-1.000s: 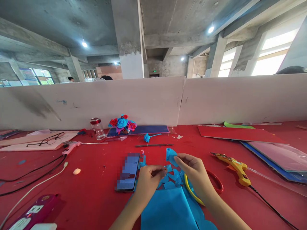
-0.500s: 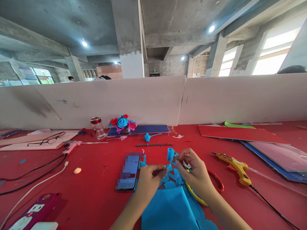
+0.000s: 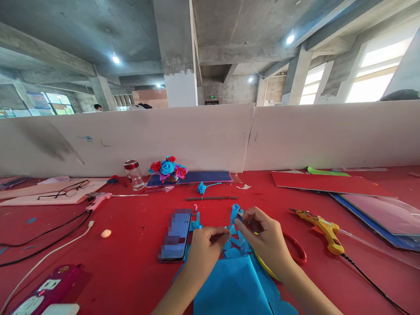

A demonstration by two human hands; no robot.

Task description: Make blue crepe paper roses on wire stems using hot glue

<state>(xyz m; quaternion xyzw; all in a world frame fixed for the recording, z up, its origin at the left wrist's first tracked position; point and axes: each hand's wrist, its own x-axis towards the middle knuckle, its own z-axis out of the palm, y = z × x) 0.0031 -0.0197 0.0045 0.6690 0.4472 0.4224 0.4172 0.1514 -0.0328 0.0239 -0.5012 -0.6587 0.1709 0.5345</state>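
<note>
Blue curl (image 3: 234, 212) at right hand's (image 3: 267, 234) fingertips, just beyond left hand (image 3: 208, 245). Hands apart; left fingertips pinched, contents hidden; can't tell right's grip.

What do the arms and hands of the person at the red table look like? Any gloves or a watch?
No gloves: the left hand and right hand are bare, with no rings visible. The left forearm and right forearm show no sleeve, watch or bracelet. The upper arms are out of the picture.
</note>
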